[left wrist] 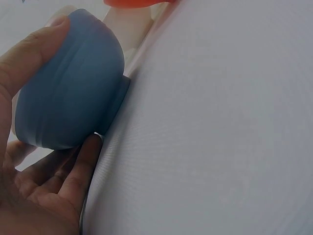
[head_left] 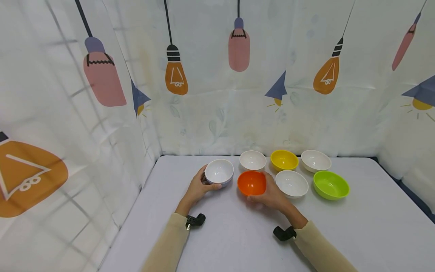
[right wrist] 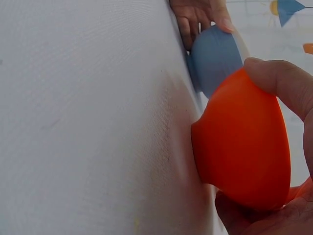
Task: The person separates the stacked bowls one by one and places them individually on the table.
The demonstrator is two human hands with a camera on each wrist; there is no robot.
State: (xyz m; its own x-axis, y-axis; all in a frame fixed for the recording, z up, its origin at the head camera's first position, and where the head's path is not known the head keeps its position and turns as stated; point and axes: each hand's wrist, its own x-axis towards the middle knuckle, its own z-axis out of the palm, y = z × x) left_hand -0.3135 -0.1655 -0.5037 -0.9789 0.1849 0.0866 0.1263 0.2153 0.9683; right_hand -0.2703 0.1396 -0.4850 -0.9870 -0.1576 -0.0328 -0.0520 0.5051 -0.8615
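Note:
Near the table's far left, my left hand (head_left: 198, 187) grips a blue bowl (left wrist: 73, 83), thumb at the rim and fingers under its far side. A white rim and white inside show above the blue; whether a second bowl sits within, I cannot tell. To its right, my right hand (head_left: 272, 192) holds an orange bowl (right wrist: 244, 142), thumb on the rim and fingers curled round the other side. Both bowls are upright with their bases at or close to the tabletop. The orange bowl's inside (head_left: 251, 184) holds nothing visible.
Behind the orange bowl stand a white bowl (head_left: 253, 161), a yellow bowl (head_left: 284, 160) and another white bowl (head_left: 315, 161). A nearer white bowl (head_left: 291, 184) and a green bowl (head_left: 331, 185) stand to the right. The white table (head_left: 234, 238) meets a lamp-patterned curtain (head_left: 210, 124).

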